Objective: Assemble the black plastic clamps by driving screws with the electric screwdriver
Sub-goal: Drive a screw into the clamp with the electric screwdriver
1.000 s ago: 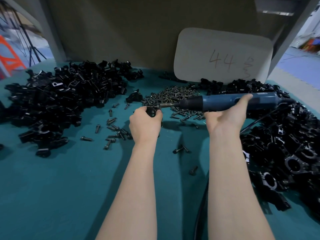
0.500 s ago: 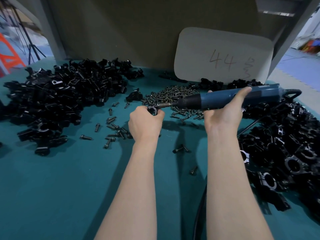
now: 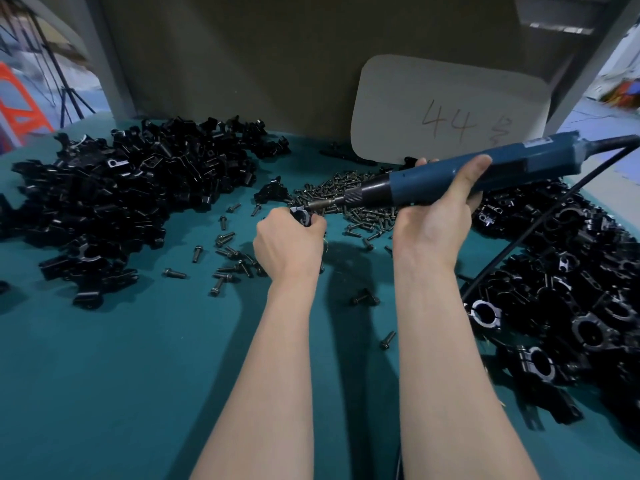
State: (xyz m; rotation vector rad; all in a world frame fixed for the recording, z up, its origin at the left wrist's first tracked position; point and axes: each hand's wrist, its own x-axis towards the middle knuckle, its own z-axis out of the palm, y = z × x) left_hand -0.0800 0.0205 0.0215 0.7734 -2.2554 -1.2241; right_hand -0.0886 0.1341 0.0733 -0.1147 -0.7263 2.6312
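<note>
My left hand (image 3: 289, 242) grips a small black clamp (image 3: 302, 215), which peeks out above my fingers. My right hand (image 3: 437, 213) is wrapped around the blue electric screwdriver (image 3: 478, 174), which slopes down to the left. Its metal bit touches the clamp's top at my left fingertips. A heap of loose screws (image 3: 349, 199) lies just behind both hands on the teal table (image 3: 138, 368).
A big pile of black clamp parts (image 3: 121, 199) fills the left of the table. Another pile of clamps (image 3: 571, 292) covers the right side, with the screwdriver's black cable (image 3: 540, 220) running over it. Scattered screws (image 3: 225, 258) lie left of my left hand. A white card marked 44 (image 3: 450, 112) leans at the back.
The screwdriver's rear end has risen, so the tool now slopes more steeply down to the clamp. My left hand has stayed in place with the clamp.
</note>
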